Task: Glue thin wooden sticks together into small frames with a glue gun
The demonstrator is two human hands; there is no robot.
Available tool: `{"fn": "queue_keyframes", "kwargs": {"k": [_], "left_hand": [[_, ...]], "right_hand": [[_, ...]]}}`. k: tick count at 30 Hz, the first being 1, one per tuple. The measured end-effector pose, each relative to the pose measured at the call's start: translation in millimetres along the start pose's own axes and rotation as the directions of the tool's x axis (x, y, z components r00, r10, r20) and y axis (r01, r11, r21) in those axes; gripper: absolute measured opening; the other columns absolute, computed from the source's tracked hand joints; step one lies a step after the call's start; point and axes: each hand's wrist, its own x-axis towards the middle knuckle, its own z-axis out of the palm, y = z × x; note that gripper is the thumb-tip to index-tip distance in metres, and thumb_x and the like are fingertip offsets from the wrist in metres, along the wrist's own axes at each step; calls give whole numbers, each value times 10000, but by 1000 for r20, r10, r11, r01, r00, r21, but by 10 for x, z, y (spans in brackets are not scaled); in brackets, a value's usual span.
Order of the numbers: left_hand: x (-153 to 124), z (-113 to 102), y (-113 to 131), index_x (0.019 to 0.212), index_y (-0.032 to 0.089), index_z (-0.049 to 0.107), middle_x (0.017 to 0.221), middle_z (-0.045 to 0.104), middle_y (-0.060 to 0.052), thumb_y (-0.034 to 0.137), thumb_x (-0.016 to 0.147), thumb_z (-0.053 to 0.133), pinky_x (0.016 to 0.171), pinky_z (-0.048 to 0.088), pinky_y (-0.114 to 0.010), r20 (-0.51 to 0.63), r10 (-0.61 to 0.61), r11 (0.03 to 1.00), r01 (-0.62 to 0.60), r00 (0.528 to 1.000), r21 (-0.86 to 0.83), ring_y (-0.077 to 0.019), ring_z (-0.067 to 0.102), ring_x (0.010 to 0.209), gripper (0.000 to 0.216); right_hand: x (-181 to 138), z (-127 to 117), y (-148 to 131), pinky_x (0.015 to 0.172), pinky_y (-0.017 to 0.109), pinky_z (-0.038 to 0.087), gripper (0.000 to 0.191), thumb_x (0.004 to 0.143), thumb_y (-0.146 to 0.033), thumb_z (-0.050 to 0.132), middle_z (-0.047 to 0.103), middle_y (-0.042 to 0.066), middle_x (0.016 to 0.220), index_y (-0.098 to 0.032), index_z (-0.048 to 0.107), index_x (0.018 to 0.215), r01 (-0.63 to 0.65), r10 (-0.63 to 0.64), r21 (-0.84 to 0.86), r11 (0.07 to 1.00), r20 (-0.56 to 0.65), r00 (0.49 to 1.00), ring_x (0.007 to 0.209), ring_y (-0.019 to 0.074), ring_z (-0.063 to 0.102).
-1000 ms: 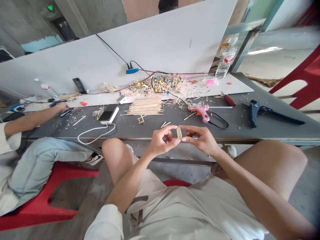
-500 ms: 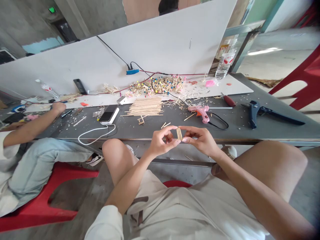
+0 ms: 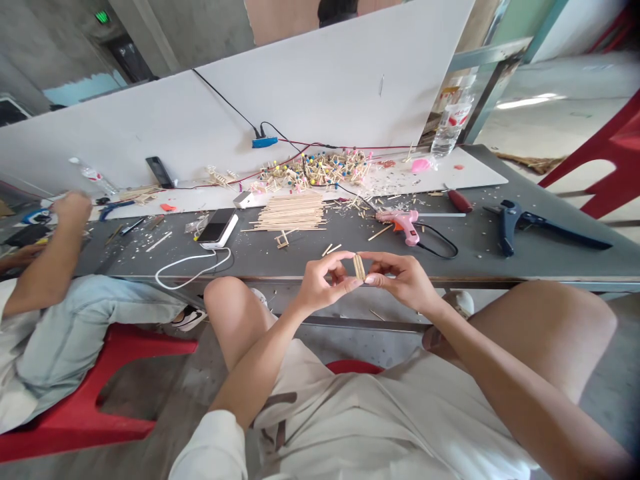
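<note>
Between the fingertips of both hands is a small piece made of short wooden sticks (image 3: 359,267), held upright just in front of the table edge. My left hand (image 3: 324,281) pinches it from the left with thumb and index finger. From the right, my right hand (image 3: 397,277) grips the same piece with thumb and index finger. A few short cut sticks (image 3: 331,250) lie on the table just beyond my left hand. Past my right hand rests a pink glue gun (image 3: 404,225) with a black cord.
A row of long wooden sticks (image 3: 290,213) lies mid-table, with a heap of bead-tipped sticks (image 3: 320,168) behind. A small stick frame (image 3: 283,240), power bank (image 3: 219,229), blue cutter (image 3: 509,227) and red-handled tool (image 3: 459,201) lie about. A co-worker's arm (image 3: 50,267) reaches over the left end.
My hands and the stick piece stay almost still. The co-worker's hand at the left has lifted and moved left, leaving a blue-handled tool visible on the table.
</note>
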Motion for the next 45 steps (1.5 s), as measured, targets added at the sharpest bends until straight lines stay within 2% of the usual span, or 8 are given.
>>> {"fn": "queue_keyframes", "kwargs": {"k": [32,45], "left_hand": [[-3,13,-11,1238,132,668,653,646,18,464,815,785,560,482,-216,16,-24,999,24,1000,-44,-87,541,553,550],[-5,25,-5,1238,129,659,650,646,23,427,798,799,538,462,-195,-13,-2,999,2,1000,-32,-80,539,537,549]], "right_hand": [[-1,19,3,630,311,504,636,786,-584,811,710,47,743,-151,747,1247,-17,17,45,999,13,1000,649,173,589],[1,3,-43,651,320,499,623,791,-560,814,682,34,738,-160,748,1264,-6,5,54,999,16,1000,660,170,578]]}}
